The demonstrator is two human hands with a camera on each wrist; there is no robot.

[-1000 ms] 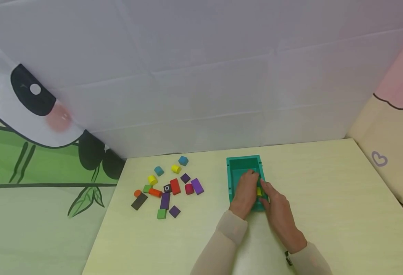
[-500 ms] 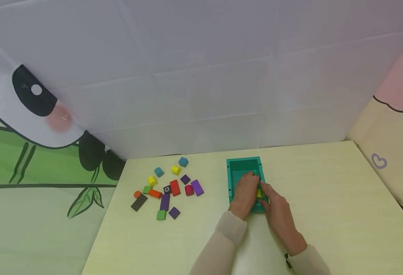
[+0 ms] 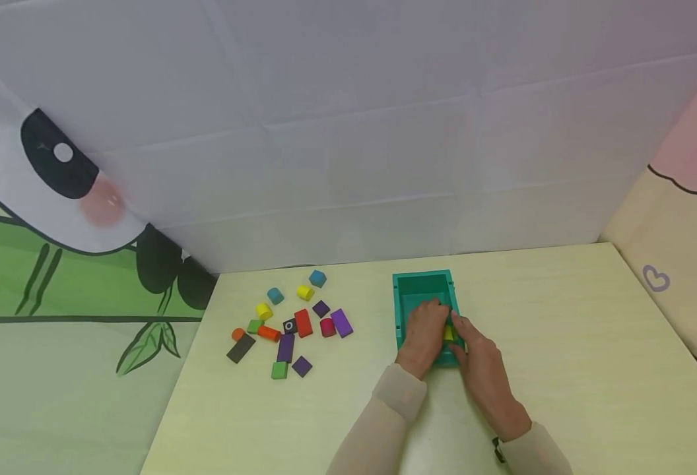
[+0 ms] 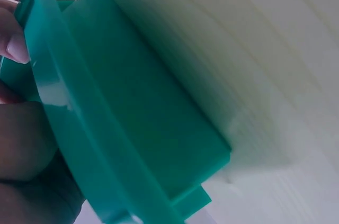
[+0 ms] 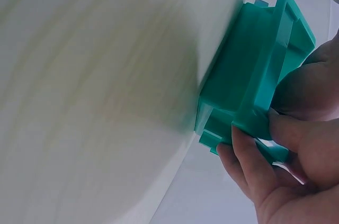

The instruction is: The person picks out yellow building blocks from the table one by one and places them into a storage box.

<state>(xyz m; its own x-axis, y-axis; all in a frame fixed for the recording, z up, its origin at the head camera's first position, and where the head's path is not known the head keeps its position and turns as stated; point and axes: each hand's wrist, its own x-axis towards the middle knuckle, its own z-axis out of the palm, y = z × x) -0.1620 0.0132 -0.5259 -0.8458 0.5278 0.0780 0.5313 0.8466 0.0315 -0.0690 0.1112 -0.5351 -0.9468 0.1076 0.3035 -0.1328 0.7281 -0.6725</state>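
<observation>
A teal plastic bin (image 3: 395,310) stands on the table in front of the person. My left hand (image 3: 424,333) reaches over its near left side with the fingers down inside. A small yellow block (image 3: 448,334) shows in the bin between the two hands; the left fingertips beside it are hidden, so I cannot tell whether they hold anything. My right hand (image 3: 485,369) grips the bin's right side. In the right wrist view its thumb (image 5: 291,131) lies on the rim, and its fingers (image 5: 254,163) curl round the outside near a corner.
Left of the bin, several coloured blocks lie scattered, among them a red block (image 3: 303,323), a dark grey block (image 3: 241,348), a blue block (image 3: 317,278) and a green block (image 3: 280,370). A white printed cloth (image 3: 348,165) rises behind the pale table (image 3: 592,349).
</observation>
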